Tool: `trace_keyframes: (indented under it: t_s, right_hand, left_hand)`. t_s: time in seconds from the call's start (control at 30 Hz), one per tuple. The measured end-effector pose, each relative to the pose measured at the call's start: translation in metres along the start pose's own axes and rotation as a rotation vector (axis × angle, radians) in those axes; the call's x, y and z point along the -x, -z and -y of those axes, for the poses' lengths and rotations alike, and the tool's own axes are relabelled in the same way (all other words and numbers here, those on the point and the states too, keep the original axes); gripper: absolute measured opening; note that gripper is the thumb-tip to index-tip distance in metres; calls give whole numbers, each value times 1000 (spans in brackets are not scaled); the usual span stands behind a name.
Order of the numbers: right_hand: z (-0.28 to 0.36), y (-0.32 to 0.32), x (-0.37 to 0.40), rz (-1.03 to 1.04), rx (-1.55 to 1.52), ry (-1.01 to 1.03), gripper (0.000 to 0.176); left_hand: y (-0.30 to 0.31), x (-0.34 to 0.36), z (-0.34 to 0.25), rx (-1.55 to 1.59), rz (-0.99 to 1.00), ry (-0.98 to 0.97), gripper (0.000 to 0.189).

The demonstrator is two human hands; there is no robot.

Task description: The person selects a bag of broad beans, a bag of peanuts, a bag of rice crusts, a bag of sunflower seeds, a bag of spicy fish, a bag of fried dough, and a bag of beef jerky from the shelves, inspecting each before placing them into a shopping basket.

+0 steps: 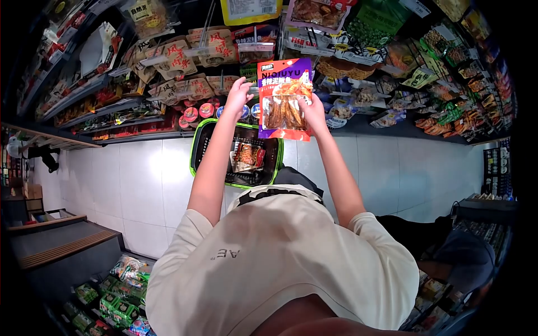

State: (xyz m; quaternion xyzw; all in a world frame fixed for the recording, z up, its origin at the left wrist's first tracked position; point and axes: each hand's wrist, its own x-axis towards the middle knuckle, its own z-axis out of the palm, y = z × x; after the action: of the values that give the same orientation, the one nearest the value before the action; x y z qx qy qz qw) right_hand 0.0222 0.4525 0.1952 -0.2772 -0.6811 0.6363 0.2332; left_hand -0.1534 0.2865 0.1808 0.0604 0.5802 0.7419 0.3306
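An orange and purple snack packet (284, 112) with a clear window is held upright before the shelf. My right hand (314, 110) grips its right edge, thumb on the front. Just left of the packet, my left hand (237, 98) is raised with its fingers apart and holds nothing. Below my left hand, a black basket with a green rim (194, 147) stands on the floor. Inside it lies a packet with a reddish-brown picture (246, 157).
Shelves of hanging snack packets (216, 47) run along the front. Round tubs (190, 114) line a low shelf. Another person (462, 255) is at the right rear. Green packets (116, 308) sit on a rack at the lower left.
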Motion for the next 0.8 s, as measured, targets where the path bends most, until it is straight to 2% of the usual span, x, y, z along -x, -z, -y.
trace_keyframes:
  t_s: [0.2, 0.3, 0.33, 0.4, 0.43, 0.47, 0.53, 0.67, 0.73, 0.77, 0.8]
  right_hand:
    - [-20, -7, -42, 20, -32, 32, 29]
    - [-11, -11, -54, 71, 54, 43, 28]
    - [-11, -12, -59, 74, 52, 35, 28]
    - [-10, -15, -66, 67, 151, 147, 27]
    - [-8, -17, -69, 110, 77, 98, 26]
    - [-6, -18, -71, 113, 76, 88, 26]
    - [1, -19, -75, 256, -118, -45, 25]
    - [-13, -21, -89, 312, 3, 91, 30]
    - [-18, -26, -92, 315, -37, 45, 30]
    - [-20, -30, -94, 314, -75, 2, 30]
    - [-22, -33, -96, 317, -76, 0, 30]
  left_hand:
    - [-1, -59, -30, 55, -188, -251, 58]
    - [-12, -71, -51, 103, -218, -339, 49]
    - [-14, -73, -56, 99, -224, -333, 49]
    - [-12, -72, -62, 345, -137, -247, 37]
    - [-13, -70, -66, 415, -139, -237, 28]
    - [-13, -65, -69, 404, -88, -243, 31]
    - [-12, -61, -75, 477, -46, -238, 34]
    - [-10, -52, -81, 475, -9, -234, 39]
    - [-13, -43, -86, 647, 111, -232, 39]
    - [-16, -39, -88, 624, 27, -190, 40]
    - [-17, -39, -87, 624, 23, -190, 40]
